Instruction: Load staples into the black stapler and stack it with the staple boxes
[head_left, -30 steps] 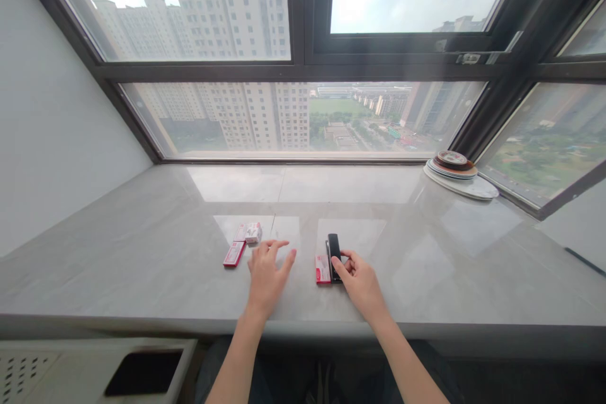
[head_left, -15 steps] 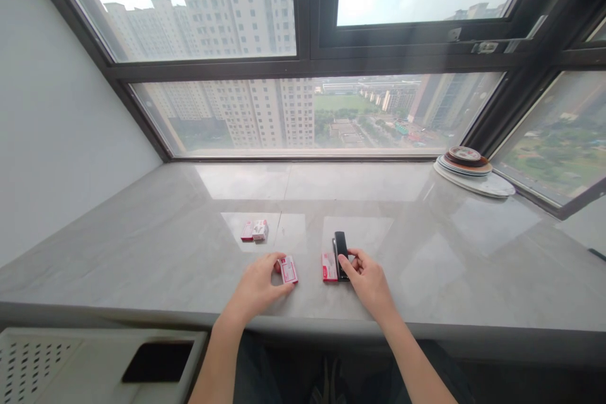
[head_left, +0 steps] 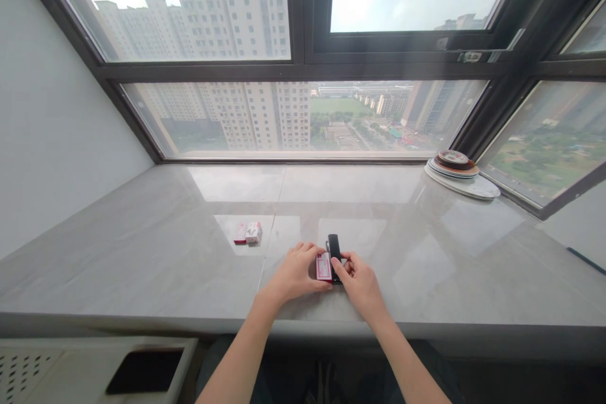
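My left hand (head_left: 298, 271) grips a small red-and-white box (head_left: 324, 267) between thumb and fingers. The box is right against the left side of a black stapler (head_left: 334, 246), where another red-and-white box lay; that one is now hidden, so I cannot tell whether the held box rests on it. My right hand (head_left: 358, 281) is closed on the stapler from the right, thumb across its top. Farther back to the left, a flat pink-and-white box (head_left: 240, 233) and a white patterned box (head_left: 254, 232) lie side by side.
A stack of plates (head_left: 457, 172) stands at the back right by the window. The grey counter (head_left: 142, 252) ends at a front edge near my forearms. Below it on the left is a white perforated unit (head_left: 61, 369) with a dark opening.
My left hand has carried its small box rightward to the stapler, covering the box that lay there. My right hand keeps its grip on the stapler. The view has shifted slightly.
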{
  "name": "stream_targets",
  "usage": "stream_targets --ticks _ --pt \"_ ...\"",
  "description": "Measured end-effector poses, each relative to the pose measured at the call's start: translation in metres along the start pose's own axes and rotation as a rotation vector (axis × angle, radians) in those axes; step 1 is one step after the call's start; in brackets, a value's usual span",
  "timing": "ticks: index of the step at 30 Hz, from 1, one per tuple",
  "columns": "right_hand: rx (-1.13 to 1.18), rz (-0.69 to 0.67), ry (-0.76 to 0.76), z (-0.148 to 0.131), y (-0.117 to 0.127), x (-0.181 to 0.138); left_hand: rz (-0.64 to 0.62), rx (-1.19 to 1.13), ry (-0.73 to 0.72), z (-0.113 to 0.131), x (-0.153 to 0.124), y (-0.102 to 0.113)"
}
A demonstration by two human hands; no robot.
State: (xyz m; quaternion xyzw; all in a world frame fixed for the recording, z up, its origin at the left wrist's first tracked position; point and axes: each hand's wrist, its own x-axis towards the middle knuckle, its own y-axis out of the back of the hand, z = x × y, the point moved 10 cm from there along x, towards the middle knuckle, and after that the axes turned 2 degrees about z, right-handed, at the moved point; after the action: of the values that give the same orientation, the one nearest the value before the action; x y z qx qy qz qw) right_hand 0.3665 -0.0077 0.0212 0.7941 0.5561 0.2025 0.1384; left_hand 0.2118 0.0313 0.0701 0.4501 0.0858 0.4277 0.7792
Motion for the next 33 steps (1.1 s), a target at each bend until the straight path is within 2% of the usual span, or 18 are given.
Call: stream_targets --ticks 2,3,6,8,9,11,13,15,18,21,23,26,28,30,33 --pt "0.001 0.001 -0.006 0.0 0.0 0.0 0.058 -0.015 0.007 -0.008 -0.002 0.016" --pt "0.002 0.001 -0.009 0.0 0.0 0.0 0.127 -0.006 0.049 -0.02 -0.003 0.032" --pt "0.006 0.003 -0.015 0.0 0.0 0.0 0.417 0.089 0.305 -0.079 -0.018 0.101" --pt "0.01 0.006 -0.017 -0.001 0.001 0.0 0.507 0.135 0.423 -0.119 -0.03 0.14" --pt "0.01 0.006 -0.018 -0.001 0.001 0.001 0.516 0.15 0.464 -0.137 -0.036 0.154" --pt "0.011 0.003 -0.02 -0.001 0.002 0.001 0.458 0.147 0.504 -0.166 -0.048 0.167" --pt "0.012 -0.001 -0.022 0.0 0.001 0.001 0.361 0.131 0.521 -0.185 -0.063 0.165" --pt "0.012 -0.003 -0.022 0.0 0.001 0.001 0.252 0.132 0.517 -0.193 -0.081 0.153" --pt "0.008 0.0 -0.022 0.001 0.0 0.002 0.174 0.163 0.494 -0.182 -0.106 0.133" --pt "0.006 -0.004 -0.029 0.003 -0.001 0.002 0.189 0.135 0.446 -0.146 -0.112 0.114" --pt "0.003 -0.009 -0.03 0.004 -0.002 0.002 0.157 0.04 0.368 -0.11 -0.099 0.093" --pt "0.003 -0.013 -0.023 0.003 -0.003 0.002 0.187 -0.126 0.225 -0.052 -0.065 0.066" --pt "0.011 -0.01 -0.018 0.001 -0.002 0.002 0.174 -0.201 0.144 -0.023 -0.043 0.048" --pt "0.022 -0.006 -0.013 0.0 -0.001 0.001 0.129 -0.264 0.098 -0.006 -0.025 0.03" --pt "0.033 -0.012 -0.003 -0.002 -0.001 0.001 0.065 -0.33 0.089 -0.001 -0.013 0.012"
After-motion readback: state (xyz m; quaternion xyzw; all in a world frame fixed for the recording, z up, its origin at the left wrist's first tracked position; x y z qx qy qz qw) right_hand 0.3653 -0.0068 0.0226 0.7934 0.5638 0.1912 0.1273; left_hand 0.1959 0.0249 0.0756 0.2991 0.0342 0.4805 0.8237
